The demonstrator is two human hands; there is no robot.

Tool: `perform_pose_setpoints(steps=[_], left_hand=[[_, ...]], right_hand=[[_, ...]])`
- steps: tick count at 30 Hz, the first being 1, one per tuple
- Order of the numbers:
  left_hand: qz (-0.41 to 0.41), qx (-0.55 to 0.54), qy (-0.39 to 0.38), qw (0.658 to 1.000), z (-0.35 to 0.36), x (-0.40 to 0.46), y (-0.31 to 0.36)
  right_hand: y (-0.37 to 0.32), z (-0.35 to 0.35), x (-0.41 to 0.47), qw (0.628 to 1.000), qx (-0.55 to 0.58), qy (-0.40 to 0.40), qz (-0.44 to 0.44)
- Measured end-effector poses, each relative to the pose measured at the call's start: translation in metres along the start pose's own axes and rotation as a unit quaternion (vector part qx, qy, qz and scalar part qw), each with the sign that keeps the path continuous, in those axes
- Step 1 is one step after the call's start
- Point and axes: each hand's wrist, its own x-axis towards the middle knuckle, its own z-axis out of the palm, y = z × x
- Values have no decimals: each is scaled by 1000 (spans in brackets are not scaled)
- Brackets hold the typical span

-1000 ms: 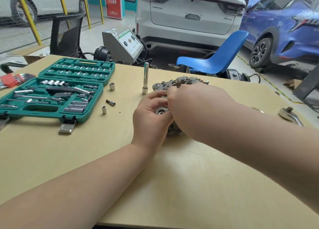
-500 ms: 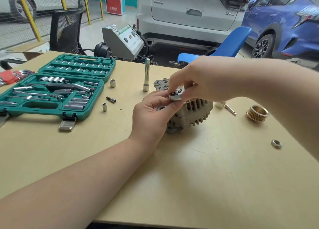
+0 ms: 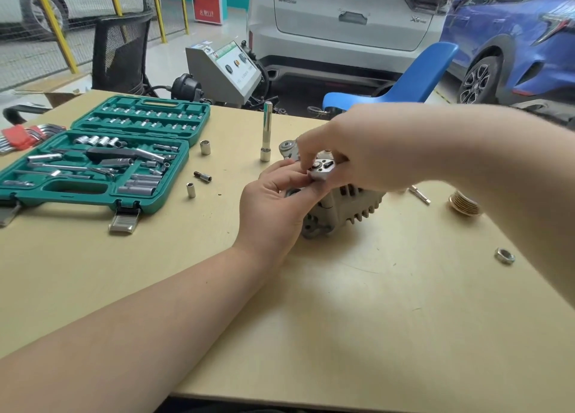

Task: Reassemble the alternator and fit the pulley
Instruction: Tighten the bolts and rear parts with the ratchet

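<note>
Right hand (image 3: pixel 357 154) pinching small metal block (image 3: pixel 322 170) over alternator (image 3: pixel 342 207), lifted clear since a second ago; left hand (image 3: pixel 273 201) grips the housing mid-tabletop (image 3: pixel 311 335). Block likely seats next. Pulley (image 3: pixel 464 203) and nut (image 3: pixel 504 255) wait right, unfitted.

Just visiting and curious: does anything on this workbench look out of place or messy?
Mildly. Several sockets and a bit lie loose on the table beside the open green socket case. The brass pulley and a nut sit apart from the alternator. Nothing looks damaged.
</note>
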Motion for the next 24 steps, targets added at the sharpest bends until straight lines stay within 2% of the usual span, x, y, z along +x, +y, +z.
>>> perform_pose_setpoints(steps=[3, 8, 11, 14, 18, 20, 24], left_hand=[[5, 10, 1, 1000, -2, 0, -2], [-8, 3, -2, 1000, -2, 1, -5], [-10, 19, 3, 1000, -3, 2, -6], [7, 30, -3, 1000, -5, 2, -6], [9, 32, -6, 999, -4, 3, -5], [14, 32, -10, 999, -4, 3, -5], [7, 4, -18, 1000, -5, 2, -7]], right_hand=[[9, -10, -2, 999, 44, -28, -14], [-11, 12, -2, 997, 17, 59, 44], [-26, 21, 4, 995, -11, 57, 77], [-16, 17, 7, 997, -9, 56, 58], [6, 3, 3, 1000, -17, 11, -14], [12, 2, 2, 999, -5, 14, -36], [9, 7, -3, 998, 41, 40, -12]])
